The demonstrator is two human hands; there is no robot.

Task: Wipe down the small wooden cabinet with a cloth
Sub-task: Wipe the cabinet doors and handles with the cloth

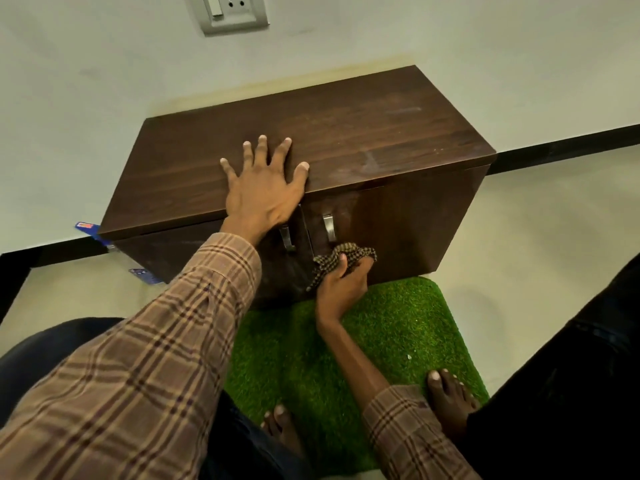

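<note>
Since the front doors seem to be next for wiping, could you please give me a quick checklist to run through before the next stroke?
1. Cloth gripped in right hand: ok.
2. Cloth against the cabinet front, below the handles: ok.
3. Left hand flat on the cabinet top, steadying it: ok.
4. Right handle clear of the cloth: ok.
5. Doors fully closed: cannot tell; a dark gap shows between them.
6. Top wiped clean: not ok; pale smudges remain near its right end.

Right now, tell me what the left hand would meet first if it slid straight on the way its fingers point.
Only bare cabinet top lies ahead of the left hand; past the back edge, probably the wall.
</note>
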